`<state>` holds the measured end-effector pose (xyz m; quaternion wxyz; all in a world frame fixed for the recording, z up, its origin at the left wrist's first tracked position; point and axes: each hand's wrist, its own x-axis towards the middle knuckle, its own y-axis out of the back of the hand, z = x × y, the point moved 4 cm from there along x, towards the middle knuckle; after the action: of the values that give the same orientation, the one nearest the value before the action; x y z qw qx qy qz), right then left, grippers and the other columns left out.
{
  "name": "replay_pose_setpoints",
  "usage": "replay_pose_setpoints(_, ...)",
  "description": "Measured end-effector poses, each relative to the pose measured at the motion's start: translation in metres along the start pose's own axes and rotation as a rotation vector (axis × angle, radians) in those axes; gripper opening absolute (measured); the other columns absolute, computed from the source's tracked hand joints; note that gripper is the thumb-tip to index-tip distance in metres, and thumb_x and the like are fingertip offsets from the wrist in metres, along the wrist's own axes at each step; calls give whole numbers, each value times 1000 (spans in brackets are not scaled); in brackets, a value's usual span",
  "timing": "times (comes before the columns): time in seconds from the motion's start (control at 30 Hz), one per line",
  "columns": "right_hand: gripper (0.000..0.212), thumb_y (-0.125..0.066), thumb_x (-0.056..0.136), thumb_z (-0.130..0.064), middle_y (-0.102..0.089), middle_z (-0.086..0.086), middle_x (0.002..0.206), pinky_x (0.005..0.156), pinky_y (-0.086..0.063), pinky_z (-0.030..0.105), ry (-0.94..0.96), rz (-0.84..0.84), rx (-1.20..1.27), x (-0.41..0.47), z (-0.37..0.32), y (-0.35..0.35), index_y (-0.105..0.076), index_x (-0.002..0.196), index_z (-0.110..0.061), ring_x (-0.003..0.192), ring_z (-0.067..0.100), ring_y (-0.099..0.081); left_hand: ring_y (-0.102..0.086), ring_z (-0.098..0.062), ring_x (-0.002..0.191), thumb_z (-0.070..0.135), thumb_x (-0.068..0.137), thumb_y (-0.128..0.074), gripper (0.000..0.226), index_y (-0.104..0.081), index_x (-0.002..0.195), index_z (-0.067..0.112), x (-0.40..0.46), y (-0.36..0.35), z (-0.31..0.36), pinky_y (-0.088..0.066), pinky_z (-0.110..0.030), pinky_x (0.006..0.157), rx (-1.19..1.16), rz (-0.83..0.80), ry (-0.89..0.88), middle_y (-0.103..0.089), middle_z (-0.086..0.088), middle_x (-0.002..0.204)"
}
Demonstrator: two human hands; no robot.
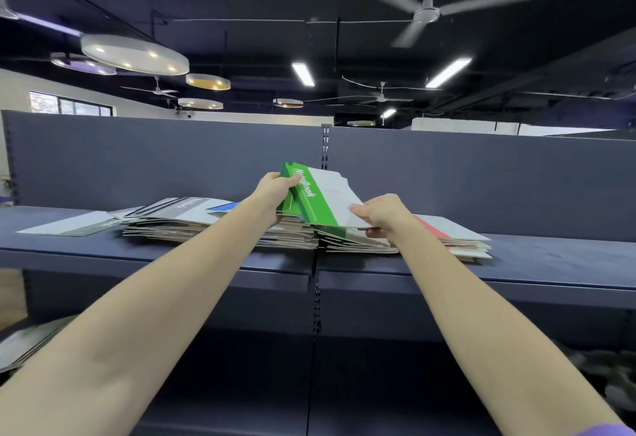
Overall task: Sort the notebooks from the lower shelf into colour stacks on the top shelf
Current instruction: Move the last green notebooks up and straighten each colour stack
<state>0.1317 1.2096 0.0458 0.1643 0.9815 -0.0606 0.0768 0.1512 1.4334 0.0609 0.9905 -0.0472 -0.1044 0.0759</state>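
Up top, the left hand grips a tilted green notebook. At its 4 o'clock, the right hand pinches its white edge over the stacks.

The notebook is showing a green band with white lettering beside a white panel. The stack to its left is showing grey and black stripes, with a blue corner peeking out. The stack on the right is showing red and white. The top shelf is looking dark blue-grey.
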Motion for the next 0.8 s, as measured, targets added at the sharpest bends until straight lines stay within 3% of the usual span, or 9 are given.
replay_pose_setpoints(0.07,18,-76,87,-13,-63,9,81,58,-59,34,18,73,-8,11,8,9,-67,92,1,64,25,-64,-69,-26,84,12,95,-65,32,-52,124,4,4,5,-2,-59,-33,59,34,10,-5,-68,-16,109)
replay_pose_setpoints(0.13,18,-75,82,-17,-68,12,88,73,-60,42,22,194,-146,20,15,24,-66,84,-3,82,33,-68,-69,-31,92,8,93,-65,34,-51,124,7,6,10,-3,-60,-43,74,39,26,-3,-67,-18,116)
replay_pose_setpoints(0.23,10,-62,85,-14,-64,14,92,68,-44,30,3,370,-416,20,24,46,-56,84,-6,84,30,-56,-68,-30,85,1,93,-61,35,-49,125,6,7,20,1,-58,-40,65,-53,93,-10,-65,-19,116)
replay_pose_setpoints(0.33,18,-60,82,-14,-58,9,87,68,-42,30,-35,354,-624,14,33,54,-44,73,-12,85,32,-54,-68,-29,83,1,92,-60,41,-48,130,5,10,31,6,-56,-37,56,-131,155,15,-65,-19,118)
replay_pose_setpoints(0.47,25,-61,71,-36,-60,4,96,64,-39,28,-35,275,-824,11,31,46,-60,86,-17,86,27,-57,-69,-26,77,2,91,-62,42,-49,131,3,14,30,9,-54,-32,45,-140,122,26,-67,-19,116)
replay_pose_setpoints(0.53,26,-57,80,-40,-65,4,94,65,-40,28,49,293,-753,9,19,39,-66,85,-16,83,27,-58,-68,-26,74,0,91,-63,41,-50,129,-1,12,21,9,-54,-31,43,-99,72,20,-67,-20,111)
replay_pose_setpoints(0.63,47,-54,96,-50,-72,3,77,56,-40,25,41,80,-244,8,4,17,-72,86,-8,63,19,-55,-68,-25,76,1,91,-66,37,-49,124,3,9,3,7,-55,-31,47,-41,13,6,-66,-18,109)
replay_pose_setpoints(0.7,41,-69,90,-46,-58,2,64,50,-31,23,17,-61,-73,2,-2,3,-64,76,-7,56,17,-41,-69,-27,86,7,91,-68,36,-47,120,9,8,-6,6,-58,-35,61,49,-8,-17,-66,-14,110)
replay_pose_setpoints(0.8,45,-80,84,-23,-35,2,55,46,-25,23,50,11,-88,13,4,6,-42,62,-12,49,18,-29,-68,-28,97,12,91,-69,35,-48,119,9,12,-8,8,-58,-42,77,123,-5,-58,-66,-13,111)
